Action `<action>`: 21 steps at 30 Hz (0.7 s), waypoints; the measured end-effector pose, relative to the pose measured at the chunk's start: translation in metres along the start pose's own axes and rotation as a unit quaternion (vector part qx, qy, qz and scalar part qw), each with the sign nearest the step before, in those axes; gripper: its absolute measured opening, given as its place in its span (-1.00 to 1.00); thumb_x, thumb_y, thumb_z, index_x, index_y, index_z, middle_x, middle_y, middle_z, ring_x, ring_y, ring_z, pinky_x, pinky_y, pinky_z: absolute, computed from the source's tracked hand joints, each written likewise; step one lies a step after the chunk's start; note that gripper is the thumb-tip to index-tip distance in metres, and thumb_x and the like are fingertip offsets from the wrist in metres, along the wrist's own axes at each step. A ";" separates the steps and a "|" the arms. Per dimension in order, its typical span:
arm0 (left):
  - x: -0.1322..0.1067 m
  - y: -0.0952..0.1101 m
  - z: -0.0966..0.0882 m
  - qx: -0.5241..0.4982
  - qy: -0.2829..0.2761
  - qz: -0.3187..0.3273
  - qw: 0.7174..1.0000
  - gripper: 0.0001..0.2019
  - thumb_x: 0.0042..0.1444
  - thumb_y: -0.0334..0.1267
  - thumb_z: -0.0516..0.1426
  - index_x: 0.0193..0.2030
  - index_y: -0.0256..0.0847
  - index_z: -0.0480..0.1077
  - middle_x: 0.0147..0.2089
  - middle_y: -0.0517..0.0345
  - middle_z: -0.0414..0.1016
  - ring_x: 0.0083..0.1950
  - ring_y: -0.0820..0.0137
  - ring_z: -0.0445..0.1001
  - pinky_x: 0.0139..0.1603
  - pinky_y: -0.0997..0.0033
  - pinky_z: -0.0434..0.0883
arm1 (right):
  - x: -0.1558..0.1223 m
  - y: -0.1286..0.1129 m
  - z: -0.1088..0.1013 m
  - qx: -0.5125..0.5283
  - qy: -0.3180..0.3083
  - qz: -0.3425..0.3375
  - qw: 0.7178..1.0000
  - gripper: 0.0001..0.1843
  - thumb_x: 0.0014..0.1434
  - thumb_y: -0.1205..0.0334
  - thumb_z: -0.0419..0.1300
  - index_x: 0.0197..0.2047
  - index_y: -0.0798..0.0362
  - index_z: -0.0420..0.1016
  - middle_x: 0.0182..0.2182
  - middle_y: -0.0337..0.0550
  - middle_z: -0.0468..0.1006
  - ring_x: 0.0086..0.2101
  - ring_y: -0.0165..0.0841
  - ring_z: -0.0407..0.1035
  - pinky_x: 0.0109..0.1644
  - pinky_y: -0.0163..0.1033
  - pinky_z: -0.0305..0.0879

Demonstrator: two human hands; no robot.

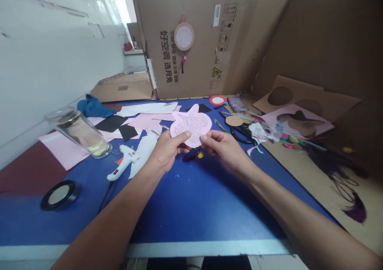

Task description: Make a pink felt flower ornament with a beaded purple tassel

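I'm looking into a handicraft workshop: a blue-topped worktable [191, 210] strewn with pink paper cutouts [64, 150], a white hot glue gun [122, 162], pliers [242, 136] and ribbon tape [60, 195], walled in by cardboard cartons [191, 42].

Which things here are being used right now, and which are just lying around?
Being used:
the pink paper cutout, held by the left hand and the right hand

Just lying around:
the hot glue gun
the glass tumbler
the roll of black tape
the pliers
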State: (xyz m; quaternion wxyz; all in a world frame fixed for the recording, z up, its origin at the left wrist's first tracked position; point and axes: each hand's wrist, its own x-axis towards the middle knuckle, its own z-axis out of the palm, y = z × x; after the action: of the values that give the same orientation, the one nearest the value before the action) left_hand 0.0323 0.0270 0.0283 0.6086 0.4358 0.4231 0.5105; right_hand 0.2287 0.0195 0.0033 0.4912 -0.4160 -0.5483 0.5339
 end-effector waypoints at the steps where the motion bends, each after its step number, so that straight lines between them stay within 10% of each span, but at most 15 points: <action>1: 0.000 0.000 0.000 0.003 0.003 -0.005 1.000 -0.64 -0.01 -0.19 0.50 -0.07 -0.27 0.69 -0.20 -0.04 0.75 -0.36 0.37 0.59 -0.44 0.46 0.50 | 0.000 0.000 0.000 -0.005 -0.005 0.002 1.000 -0.51 0.14 -0.23 0.50 -0.41 0.02 0.54 -0.51 -0.30 0.41 -0.51 -0.45 0.07 -0.40 -0.20 -0.08; 21: 0.001 0.006 0.000 -0.045 0.053 0.032 0.997 -0.54 0.02 -0.27 0.48 0.09 -0.31 0.66 0.02 -0.17 0.76 -0.29 0.33 0.63 -0.45 0.47 0.52 | -0.001 0.006 -0.002 0.007 0.018 -0.008 1.000 -0.59 0.28 -0.23 0.39 -0.11 -0.04 0.68 -0.15 -0.18 0.63 -0.16 -0.28 0.42 -0.11 -0.20 0.27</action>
State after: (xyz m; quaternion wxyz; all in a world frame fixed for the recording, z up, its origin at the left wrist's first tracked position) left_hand 0.0305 0.0283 0.0338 0.5878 0.3935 0.4167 0.5709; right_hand 0.2304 0.0194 -0.0032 0.5079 -0.4173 -0.5391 0.5266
